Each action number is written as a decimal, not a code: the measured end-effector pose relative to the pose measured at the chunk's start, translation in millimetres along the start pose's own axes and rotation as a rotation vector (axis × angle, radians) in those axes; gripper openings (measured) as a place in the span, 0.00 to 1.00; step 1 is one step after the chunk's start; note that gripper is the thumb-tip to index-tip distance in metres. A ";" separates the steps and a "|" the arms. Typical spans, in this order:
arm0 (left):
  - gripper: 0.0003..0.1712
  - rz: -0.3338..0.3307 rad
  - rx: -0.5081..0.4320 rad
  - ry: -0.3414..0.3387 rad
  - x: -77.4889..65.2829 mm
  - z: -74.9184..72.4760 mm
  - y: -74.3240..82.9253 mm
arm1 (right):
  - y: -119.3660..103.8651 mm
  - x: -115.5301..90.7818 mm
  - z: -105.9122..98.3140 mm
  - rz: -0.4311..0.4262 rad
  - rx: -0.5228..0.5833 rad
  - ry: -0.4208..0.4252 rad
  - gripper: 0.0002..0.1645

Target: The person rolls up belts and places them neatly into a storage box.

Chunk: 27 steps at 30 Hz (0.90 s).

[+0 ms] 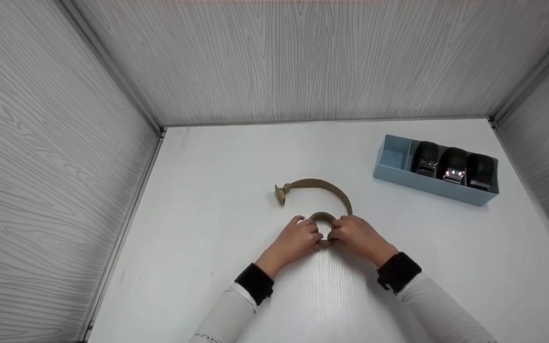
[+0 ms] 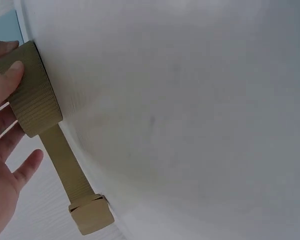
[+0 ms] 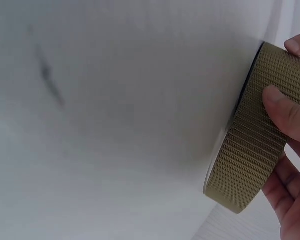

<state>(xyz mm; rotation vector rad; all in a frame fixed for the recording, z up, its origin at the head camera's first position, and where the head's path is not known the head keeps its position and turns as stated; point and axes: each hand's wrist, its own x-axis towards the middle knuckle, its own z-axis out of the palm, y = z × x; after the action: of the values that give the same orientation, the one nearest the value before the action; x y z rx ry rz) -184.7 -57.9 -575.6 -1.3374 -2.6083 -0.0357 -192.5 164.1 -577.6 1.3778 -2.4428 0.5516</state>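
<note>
A tan webbing belt (image 1: 316,183) stands on its edge on the table, one end rolled into a ring. My left hand (image 1: 298,239) grips the ring from the left, thumb on its near outer face and fingers on the inside. From the opposite side my right hand (image 1: 361,238) pinches the same coil (image 3: 247,160), its thumb pressed on the ribbed webbing. The loose length curves out behind the hands and ends at a tan buckle (image 2: 92,216), which lies away from both hands.
At the back right is a light blue divided box (image 1: 436,188). It holds three dark rolled belts (image 1: 453,162) with shiny buckles, and its left compartment has nothing in it. Wood-grain panels (image 1: 274,62) enclose the white table (image 1: 198,190) at the back and sides.
</note>
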 end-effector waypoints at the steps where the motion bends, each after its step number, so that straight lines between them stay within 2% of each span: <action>1: 0.06 0.002 0.003 -0.001 0.1 -0.3 0.4 | -1.5 0.4 0.2 0.001 -0.001 -0.003 0.09; 4: 0.06 0.023 -0.008 -0.017 0.4 -1.2 -1.8 | -4.3 -0.2 -0.2 0.012 0.016 -0.017 0.09; 8: 0.06 0.067 -0.070 -0.035 0.2 -1.1 -9.5 | -0.4 -4.4 -3.7 0.024 0.087 -0.039 0.09; 11: 0.05 0.068 -0.078 -0.043 -1.2 -1.1 -12.5 | 1.1 -4.9 -5.2 0.022 0.096 -0.034 0.10; 16: 0.05 0.036 -0.043 -0.039 1.1 -4.2 -5.2 | -4.1 -2.4 -3.1 0.006 0.032 0.002 0.08; 21: 0.06 0.049 -0.041 -0.050 4.6 -7.3 1.0 | -6.8 -1.6 -2.0 0.003 -0.006 -0.015 0.08; 27: 0.06 0.074 -0.081 -0.068 4.0 -8.2 -3.0 | -0.5 -6.9 -5.2 0.041 0.073 -0.046 0.12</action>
<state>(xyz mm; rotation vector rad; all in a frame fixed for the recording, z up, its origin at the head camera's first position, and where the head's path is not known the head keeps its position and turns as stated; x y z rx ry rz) -188.0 -57.5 -566.6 -1.4869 -2.6363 -0.0864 -188.3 171.5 -575.8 1.3862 -2.5155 0.6320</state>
